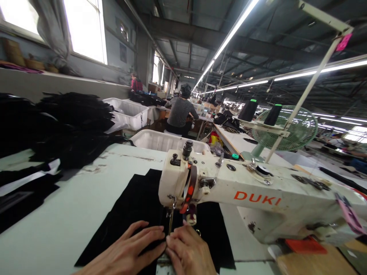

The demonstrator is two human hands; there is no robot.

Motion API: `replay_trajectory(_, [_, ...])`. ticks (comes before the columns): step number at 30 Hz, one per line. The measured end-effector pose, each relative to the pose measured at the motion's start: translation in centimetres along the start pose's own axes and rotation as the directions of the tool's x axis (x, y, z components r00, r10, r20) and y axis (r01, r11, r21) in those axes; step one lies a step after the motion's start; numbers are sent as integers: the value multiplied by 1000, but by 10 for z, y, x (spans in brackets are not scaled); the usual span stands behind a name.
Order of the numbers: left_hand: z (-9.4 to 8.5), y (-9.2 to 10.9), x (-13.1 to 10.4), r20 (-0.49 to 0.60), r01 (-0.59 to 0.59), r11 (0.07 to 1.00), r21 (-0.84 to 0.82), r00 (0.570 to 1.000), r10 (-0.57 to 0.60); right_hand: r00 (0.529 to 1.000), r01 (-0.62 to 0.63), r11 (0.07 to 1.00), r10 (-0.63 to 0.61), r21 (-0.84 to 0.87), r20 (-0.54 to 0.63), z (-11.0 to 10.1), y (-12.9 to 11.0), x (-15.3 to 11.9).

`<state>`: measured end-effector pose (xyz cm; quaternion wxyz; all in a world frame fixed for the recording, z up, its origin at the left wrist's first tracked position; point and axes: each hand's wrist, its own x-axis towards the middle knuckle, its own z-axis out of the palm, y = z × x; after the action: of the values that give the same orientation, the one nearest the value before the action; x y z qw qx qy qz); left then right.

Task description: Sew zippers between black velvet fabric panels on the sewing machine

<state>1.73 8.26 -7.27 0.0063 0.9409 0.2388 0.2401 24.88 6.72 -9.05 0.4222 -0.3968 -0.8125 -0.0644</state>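
Black fabric lies on the pale table, spread under the head of a white sewing machine. My left hand rests flat on this fabric, left of the needle area, fingers stretched out. Just in front of the needle, my right hand has its fingers bent and pressed together on the fabric edge. The fingertips of both hands almost meet. My right fingers and the machine head hide part of the cloth.
Stacks of black cut pieces cover the table's left side. Behind the machine stands a white plastic bin. Thread cones and a green fan are at right. Pink-handled snips rest on the machine. A person sits ahead.
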Motion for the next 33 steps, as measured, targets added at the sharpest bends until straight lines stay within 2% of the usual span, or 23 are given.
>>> replay_trajectory(2, [-2, -3, 2, 47, 13, 999, 51, 999, -15, 998, -27, 1000, 27, 3, 51, -5, 3, 6])
replay_trajectory(5, [-13, -5, 14, 140, 27, 997, 77, 989, -38, 990, -67, 998, 69, -17, 122, -8, 6, 13])
replay_trajectory(8, [-27, -2, 35, 210, 44, 999, 12, 977, -46, 973, -161, 987, 159, -3, 170, -10, 7, 18])
replay_trajectory(10, [-28, -2, 45, 228, 78, 995, -57, 972, -63, 945, -275, 961, 266, 21, 189, -11, 7, 21])
replay_trajectory(14, [-8, -11, 45, 157, 221, 949, -225, 970, -188, 870, -467, 884, 455, 24, 191, -10, 5, 25])
replay_trajectory(17, [5, -20, 41, 133, 279, 917, -286, 959, -250, 836, -527, 850, 519, 1, 180, -5, 3, 26])
replay_trajectory(21, [6, -27, 41, 132, 314, 893, -322, 949, -286, 805, -571, 821, 565, -26, 179, -1, -2, 28])
replay_trajectory(29, [18, -31, 30, 75, 234, 913, -335, 972, -222, 767, -614, 786, 615, -67, 182, -4, -7, 37])
replay_trajectory(33, [14, -28, 28, 59, 156, 934, -321, 988, -145, 767, -611, 788, 614, -81, 189, -5, -7, 37])
